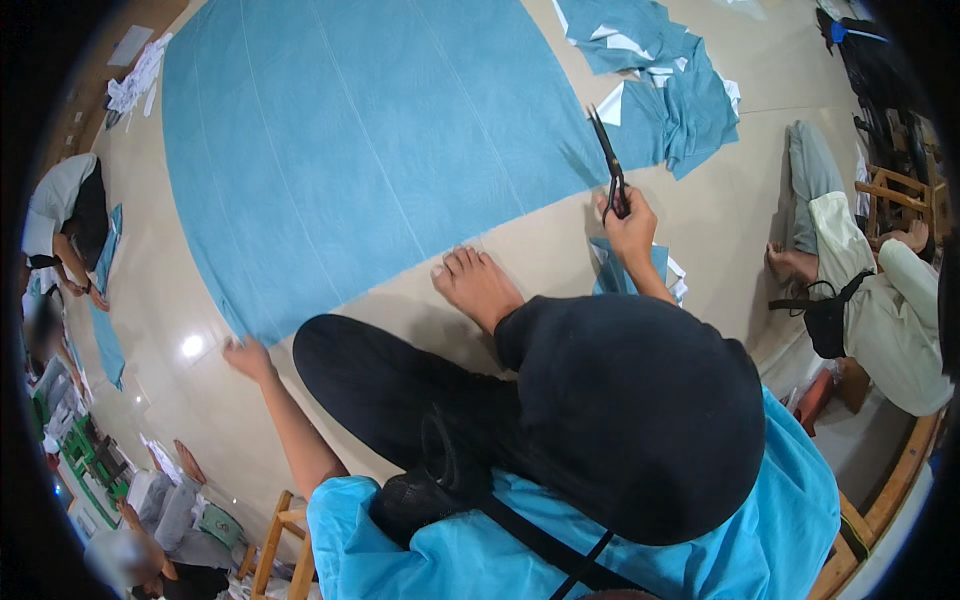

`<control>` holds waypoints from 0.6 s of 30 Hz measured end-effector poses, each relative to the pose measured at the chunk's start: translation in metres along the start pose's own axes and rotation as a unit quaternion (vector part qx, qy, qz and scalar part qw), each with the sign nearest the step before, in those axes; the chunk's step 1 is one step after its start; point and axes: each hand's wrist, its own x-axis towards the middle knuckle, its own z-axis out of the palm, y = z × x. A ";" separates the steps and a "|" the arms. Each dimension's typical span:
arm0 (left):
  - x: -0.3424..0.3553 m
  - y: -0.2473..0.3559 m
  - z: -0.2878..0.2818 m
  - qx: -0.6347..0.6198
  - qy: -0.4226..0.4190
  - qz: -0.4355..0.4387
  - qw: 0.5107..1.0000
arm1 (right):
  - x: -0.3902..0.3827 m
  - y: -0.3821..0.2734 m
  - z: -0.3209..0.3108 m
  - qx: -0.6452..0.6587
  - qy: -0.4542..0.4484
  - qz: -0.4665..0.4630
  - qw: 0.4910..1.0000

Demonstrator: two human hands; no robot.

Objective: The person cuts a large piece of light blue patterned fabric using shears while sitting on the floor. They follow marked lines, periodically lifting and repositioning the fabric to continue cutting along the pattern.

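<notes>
A large light-blue fabric sheet (365, 130) lies on the floor, marked with pale lengthwise lines. My left hand (247, 356) pinches its lower left corner, where the edge looks folded. In my right hand (625, 225) are black scissors (606, 150), blades pointing up beside the sheet's right edge; whether they touch it I cannot tell. Cut blue pieces with white patches (700, 130) lie in a loose heap at the upper right, and more small pieces (610, 265) lie under my right forearm. My bare foot (470, 285) rests just below the sheet's near edge.
People sit or crouch at the left (70, 210), lower left (180, 510) and right (840, 260), some with blue fabric. Wooden stools (900, 200), green frames (90, 460) and white scraps (135, 80) line the edges. Tiled floor (170, 410) shows around the sheet.
</notes>
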 end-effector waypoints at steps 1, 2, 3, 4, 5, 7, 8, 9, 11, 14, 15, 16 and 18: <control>-0.007 0.039 -0.002 -0.094 -0.037 0.024 0.995 | -0.020 -0.009 -0.002 0.017 -0.033 0.030 0.999; -0.020 0.080 -0.002 -0.138 -0.099 0.071 0.983 | -0.035 -0.023 -0.002 0.035 -0.065 0.055 0.996; -0.043 0.120 -0.003 -0.118 -0.131 0.182 0.967 | -0.052 -0.041 0.014 0.011 -0.104 0.007 0.994; -0.071 0.161 0.002 -0.140 -0.189 0.243 0.941 | -0.075 -0.061 0.051 -0.077 -0.156 -0.126 0.977; -0.109 0.195 0.006 -0.164 -0.235 0.276 0.917 | -0.097 -0.087 0.100 -0.183 -0.179 -0.283 0.924; -0.183 0.255 0.017 -0.189 -0.379 0.300 0.855 | -0.129 -0.120 0.164 -0.281 -0.195 -0.424 0.838; -0.217 0.276 0.022 -0.196 -0.434 0.338 0.811 | -0.138 -0.124 0.181 -0.299 -0.199 -0.462 0.811; -0.246 0.294 0.029 -0.153 -0.513 0.337 0.774 | -0.142 -0.119 0.184 -0.287 -0.216 -0.460 0.812; -0.293 0.311 0.039 -0.052 -0.602 0.333 0.723 | -0.142 -0.094 0.165 -0.228 -0.263 -0.411 0.842; -0.331 0.309 0.050 -0.092 -0.727 0.131 0.667 | -0.131 -0.039 0.099 0.018 -0.365 -0.118 0.923; -0.337 0.308 0.055 -0.127 -0.744 0.064 0.653 | -0.129 -0.023 0.078 0.128 -0.379 0.016 0.917; -0.342 0.307 0.060 -0.155 -0.757 -0.011 0.635 | -0.126 -0.009 0.060 0.229 -0.377 0.135 0.887; -0.351 0.308 0.069 -0.204 -0.758 -0.123 0.607 | -0.123 0.008 0.041 0.365 -0.371 0.270 0.810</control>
